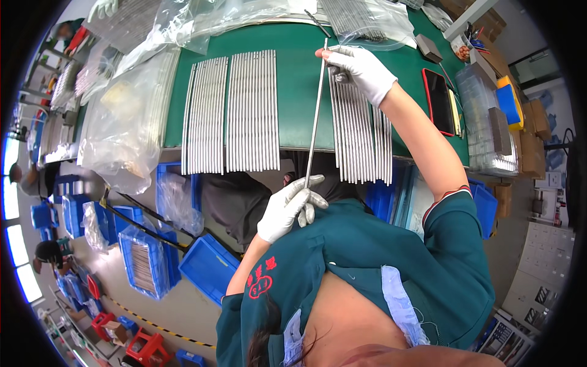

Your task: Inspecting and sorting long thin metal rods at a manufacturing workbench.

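Observation:
A thin silver metal rod spans the gap between my two white-gloved hands. My right hand pinches its far end, with a bare thumb tip showing. Close to my chest, my left hand has its fingers closed round the near end. Under and beside my right hand lies a row of similar rods, their near ends jutting past the table edge. Two more rows of rods, one at the far left and one at the middle left, lie side by side on the green table.
Clear plastic bags cover rod bundles on the left. A red-edged phone and a grey block lie on the right, near a clear plastic-wrapped stack. Blue bins stand on the floor below left.

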